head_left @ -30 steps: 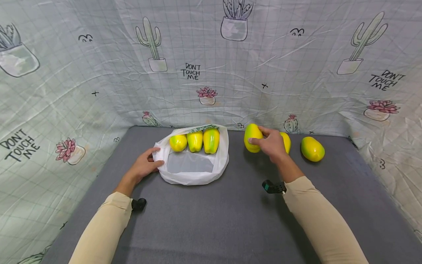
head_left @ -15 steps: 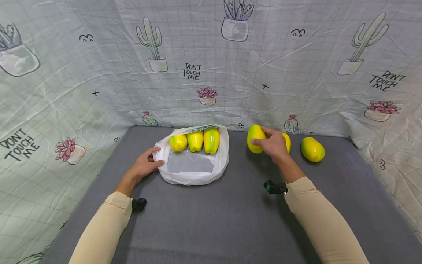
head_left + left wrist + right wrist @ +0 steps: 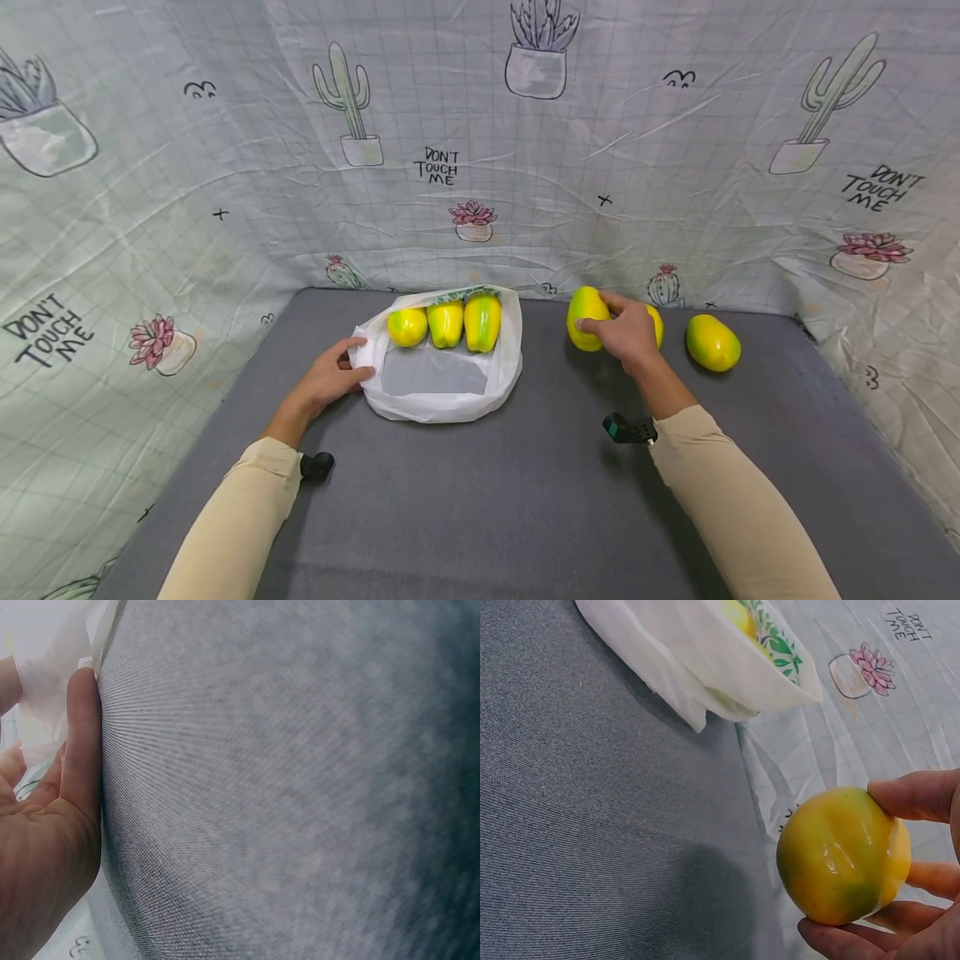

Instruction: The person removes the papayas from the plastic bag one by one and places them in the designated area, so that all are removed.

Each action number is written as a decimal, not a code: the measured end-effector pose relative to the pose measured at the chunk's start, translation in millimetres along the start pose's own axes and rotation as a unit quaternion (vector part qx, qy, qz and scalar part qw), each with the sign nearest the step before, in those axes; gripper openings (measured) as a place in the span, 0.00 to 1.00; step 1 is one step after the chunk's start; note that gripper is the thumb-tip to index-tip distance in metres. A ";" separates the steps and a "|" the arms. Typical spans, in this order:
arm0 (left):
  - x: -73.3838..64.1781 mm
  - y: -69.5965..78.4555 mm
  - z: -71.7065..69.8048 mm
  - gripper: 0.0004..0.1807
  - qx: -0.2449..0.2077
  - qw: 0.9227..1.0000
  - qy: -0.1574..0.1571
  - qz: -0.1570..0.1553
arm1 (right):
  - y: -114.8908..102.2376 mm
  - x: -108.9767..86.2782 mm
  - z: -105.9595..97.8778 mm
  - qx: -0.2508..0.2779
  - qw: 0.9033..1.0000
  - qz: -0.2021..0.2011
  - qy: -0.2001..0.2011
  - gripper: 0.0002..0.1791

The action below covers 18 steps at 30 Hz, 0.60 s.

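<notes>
In the head view my right hand (image 3: 628,327) holds a glossy yellow-green fruit (image 3: 587,315), egg-shaped and faintly ridged, over the far part of the table. The right wrist view shows thumb and fingertips around that fruit (image 3: 840,859), its shadow cast on the cloth below. At the left, my left hand (image 3: 332,375) grips the side of a white plastic bag (image 3: 431,407), thumb and fingers at its rim. From the left wrist, the left hand (image 3: 52,817) lies along the grey surface with thin plastic between its digits. Inside the open bag, three similar fruits (image 3: 446,323) lie in a row.
Right of the right hand, another yellow-green fruit (image 3: 712,342) rests on the grey table (image 3: 465,508). One more fruit (image 3: 657,325) is mostly hidden behind that hand. A cactus-printed sheet (image 3: 562,192) hangs along the back and both sides of the table.
My right hand has drifted slightly to the right with the fruit in its grasp. The left hand and the bag have stayed in place.
</notes>
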<state>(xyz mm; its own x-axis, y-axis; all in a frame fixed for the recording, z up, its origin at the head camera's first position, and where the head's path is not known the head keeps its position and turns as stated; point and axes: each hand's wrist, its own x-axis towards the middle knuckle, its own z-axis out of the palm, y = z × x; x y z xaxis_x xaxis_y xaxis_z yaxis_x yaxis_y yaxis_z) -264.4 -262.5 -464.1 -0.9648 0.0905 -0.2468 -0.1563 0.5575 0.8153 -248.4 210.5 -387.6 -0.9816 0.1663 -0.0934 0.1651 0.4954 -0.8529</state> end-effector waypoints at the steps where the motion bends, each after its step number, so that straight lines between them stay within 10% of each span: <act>1: -0.2 0.5 0.1 0.40 0.000 1.000 0.000 0.000 | 0.4 0.0 -0.2 0.000 1.000 -0.001 0.001 0.43; 18: -4.3 4.3 -1.3 0.40 -0.006 1.000 0.001 -0.005 | 5.9 1.0 0.8 -0.003 1.000 -0.005 0.001 0.43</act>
<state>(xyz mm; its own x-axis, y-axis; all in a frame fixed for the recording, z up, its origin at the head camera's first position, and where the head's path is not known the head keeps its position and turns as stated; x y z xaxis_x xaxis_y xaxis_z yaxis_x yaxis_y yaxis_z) -261.2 -261.5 -458.9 -0.9635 0.0841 -0.2542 -0.1682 0.5487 0.8190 -248.5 212.9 -393.1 -0.9832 0.1621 -0.0835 0.1550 0.5020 -0.8509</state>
